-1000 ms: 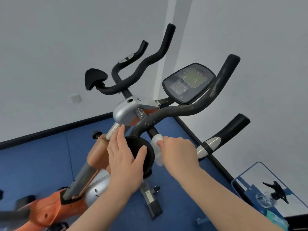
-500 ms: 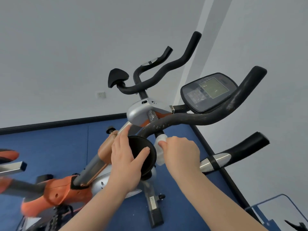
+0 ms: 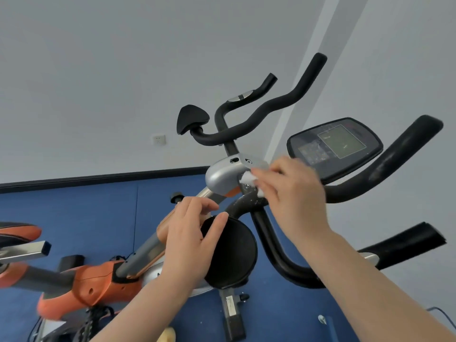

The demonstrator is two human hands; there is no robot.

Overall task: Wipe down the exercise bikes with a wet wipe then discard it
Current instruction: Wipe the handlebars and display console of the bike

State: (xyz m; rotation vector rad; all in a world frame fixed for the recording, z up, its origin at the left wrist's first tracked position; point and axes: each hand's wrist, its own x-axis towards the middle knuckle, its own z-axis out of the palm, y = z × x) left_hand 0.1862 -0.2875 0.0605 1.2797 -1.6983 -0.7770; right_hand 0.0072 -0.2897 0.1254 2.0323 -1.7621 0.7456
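An orange and silver exercise bike (image 3: pixel 98 287) fills the view, with black handlebars (image 3: pixel 385 169) and a dark console screen (image 3: pixel 335 144). My right hand (image 3: pixel 293 196) holds a crumpled white wet wipe (image 3: pixel 248 179) against the silver handlebar clamp housing (image 3: pixel 222 176), where the bar meets the stem. My left hand (image 3: pixel 190 240) grips the edge of the round black elbow pad (image 3: pixel 232 253), thumb over its rim. Most of the wipe is hidden under my right fingers.
A second black elbow pad (image 3: pixel 192 118) sits at the far side of the bars. Another bike's orange saddle (image 3: pixel 17 234) and steel post (image 3: pixel 22 251) are at the left edge. The floor is blue (image 3: pixel 74 208). White walls meet in a corner behind, with a socket (image 3: pixel 158 139).
My right hand has risen with the wipe from beside the round elbow pad up to the silver clamp housing. My left hand stays on the pad. The view has shifted left.
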